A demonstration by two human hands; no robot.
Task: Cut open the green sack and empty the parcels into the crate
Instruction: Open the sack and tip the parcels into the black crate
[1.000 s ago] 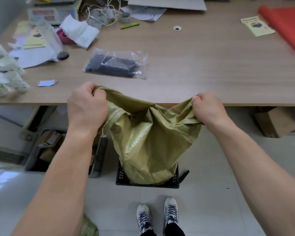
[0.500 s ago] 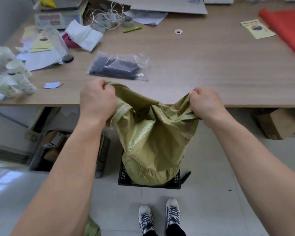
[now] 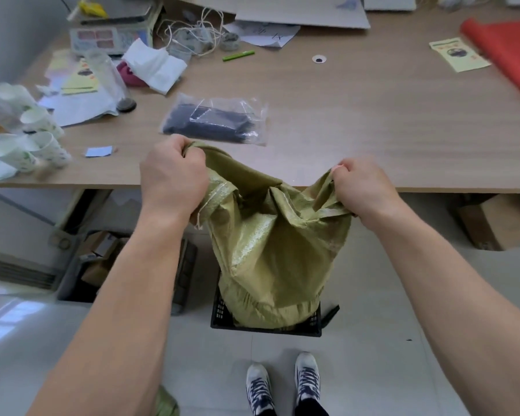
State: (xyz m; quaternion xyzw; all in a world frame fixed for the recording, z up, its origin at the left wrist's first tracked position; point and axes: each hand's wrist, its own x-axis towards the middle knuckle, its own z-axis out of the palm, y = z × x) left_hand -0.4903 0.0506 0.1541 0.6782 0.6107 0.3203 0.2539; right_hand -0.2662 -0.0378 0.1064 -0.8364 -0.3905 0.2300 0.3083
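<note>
The green woven sack hangs in front of the table edge, its lower end resting inside a black plastic crate on the floor. My left hand is fisted on the sack's upper left corner. My right hand grips the upper right corner, stretching the top between them. The sack covers the crate's inside, so no parcels show there.
A wooden table carries a clear bag of dark items, paper cups, papers, a scale, string and red fabric. Boxes and a bin sit under it. My shoes stand behind the crate.
Both hands have lifted the sack's top edge upward toward the table edge, and the sack has risen a little in the crate. The grips are unchanged.
</note>
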